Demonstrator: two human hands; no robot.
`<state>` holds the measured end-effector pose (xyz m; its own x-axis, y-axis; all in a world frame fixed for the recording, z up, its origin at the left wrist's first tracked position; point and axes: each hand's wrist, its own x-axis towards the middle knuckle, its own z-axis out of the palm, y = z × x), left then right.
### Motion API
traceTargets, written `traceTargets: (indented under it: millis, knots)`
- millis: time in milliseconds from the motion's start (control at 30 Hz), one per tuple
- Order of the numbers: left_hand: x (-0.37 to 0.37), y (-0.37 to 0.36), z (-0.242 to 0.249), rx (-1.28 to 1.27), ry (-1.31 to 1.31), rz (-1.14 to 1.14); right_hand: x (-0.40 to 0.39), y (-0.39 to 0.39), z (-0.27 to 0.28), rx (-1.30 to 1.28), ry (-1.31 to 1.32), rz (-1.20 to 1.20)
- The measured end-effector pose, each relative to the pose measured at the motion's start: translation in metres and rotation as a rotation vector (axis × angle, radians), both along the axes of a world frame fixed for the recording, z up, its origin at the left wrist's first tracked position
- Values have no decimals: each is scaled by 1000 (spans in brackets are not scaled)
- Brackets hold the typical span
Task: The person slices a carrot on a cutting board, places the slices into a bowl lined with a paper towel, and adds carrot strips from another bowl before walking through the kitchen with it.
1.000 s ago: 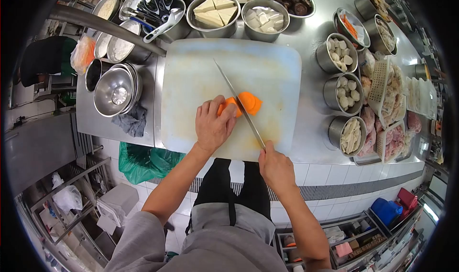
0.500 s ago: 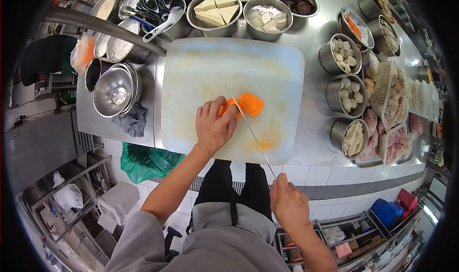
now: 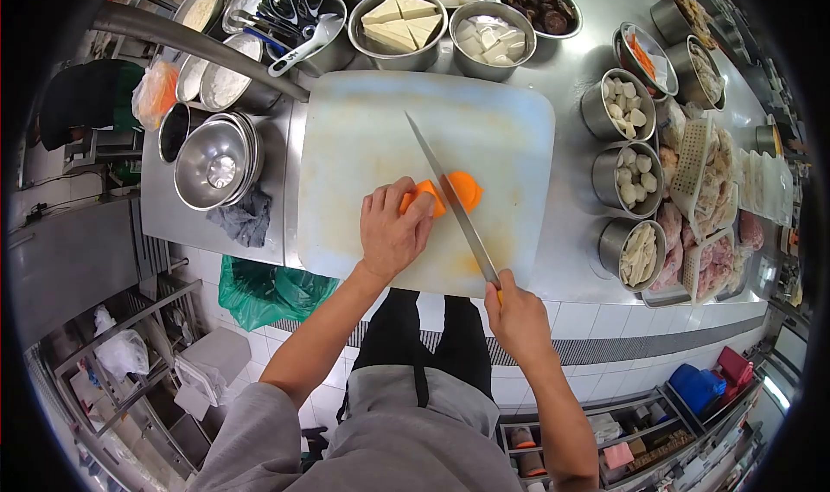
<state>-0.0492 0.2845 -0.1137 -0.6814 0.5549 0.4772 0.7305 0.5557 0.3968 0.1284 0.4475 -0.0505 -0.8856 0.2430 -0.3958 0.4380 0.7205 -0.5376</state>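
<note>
On a worn white cutting board (image 3: 363, 120) lies an orange carrot piece (image 3: 418, 200), with the fingers of my left hand (image 3: 393, 228) closed around it. Round carrot slices (image 3: 467, 191) rest just to its right, overlapping one another. My right hand (image 3: 521, 319) is wrapped around the yellowish handle of a long knife (image 3: 468, 229). The blade runs up and left between the held carrot and the slices, its tip pointing to the far side of the board. Its broad side shows. My left fingertips are partly hidden from above.
Along the back stand a bowl of tofu wedges (image 3: 399, 35), a bowl of white pieces (image 3: 493, 41) and a utensil container (image 3: 322, 55). Steel pots (image 3: 605, 176) and meat baskets (image 3: 692, 159) line the right. Stacked bowls (image 3: 207, 168) and a grey cloth (image 3: 244, 217) lie left.
The knife has moved forward, and its blade has tilted so that more of its side shows. My right hand has shifted up toward the board. My left hand stays on the carrot.
</note>
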Motion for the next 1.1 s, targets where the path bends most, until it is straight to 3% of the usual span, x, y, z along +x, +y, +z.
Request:
traceTargets:
  millis: [200, 300, 467, 733, 833, 1100]
  knots:
    - [0, 2, 1, -8, 5, -2, 18, -19, 62, 216, -111, 68]
    - [1, 1, 1, -24, 0, -2, 28, -19, 70, 207, -143, 72]
    - [3, -3, -2, -58, -22, 3, 15, -19, 66, 198, -180, 93]
    - [0, 0, 2, -6, 17, 3, -15, -20, -7, 187, -142, 46]
    - [-1, 1, 0, 13, -4, 6, -13, -4, -1, -13, -58, -3]
    - [1, -2, -3, -33, -46, 17, 21, -20, 58, 215, -98, 81]
